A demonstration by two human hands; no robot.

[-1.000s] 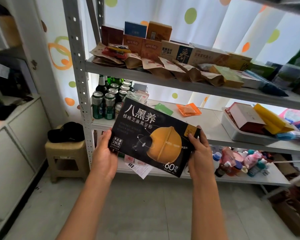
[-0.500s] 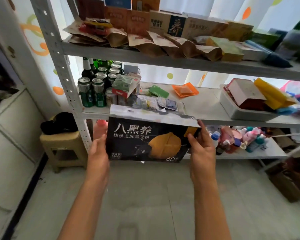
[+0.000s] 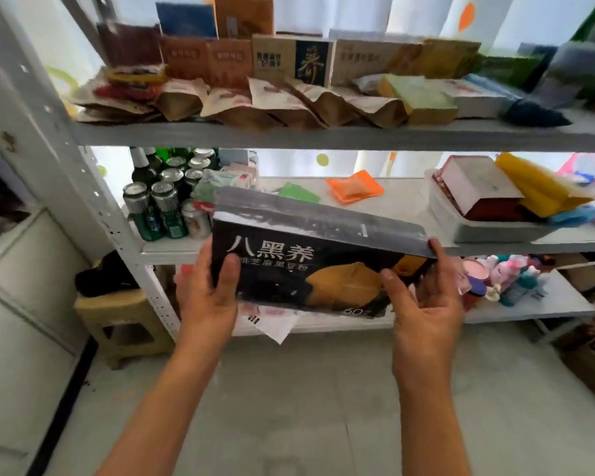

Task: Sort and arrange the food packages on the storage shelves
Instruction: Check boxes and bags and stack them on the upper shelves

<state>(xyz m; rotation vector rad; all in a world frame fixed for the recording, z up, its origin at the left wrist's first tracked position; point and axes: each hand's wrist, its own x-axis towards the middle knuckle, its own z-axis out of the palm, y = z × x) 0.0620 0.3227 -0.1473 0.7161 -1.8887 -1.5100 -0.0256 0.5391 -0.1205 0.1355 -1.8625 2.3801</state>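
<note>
Head view showed the black box (image 3: 310, 262), earlier face-on, now tipped flat toward the middle shelf (image 3: 409, 204); left hand (image 3: 207, 297) and right hand (image 3: 423, 304) fingers gripped its ends, likely shelving it.

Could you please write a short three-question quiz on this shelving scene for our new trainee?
1. True or false: both hands grip the black box.
2. Where do the green cans stand? A) top shelf B) middle shelf, left end C) floor
3. Fill in: the orange packet lies on the ___ shelf.

Key: 1 true: left hand and right hand each hold an end. 2 B. 3 middle.
</note>
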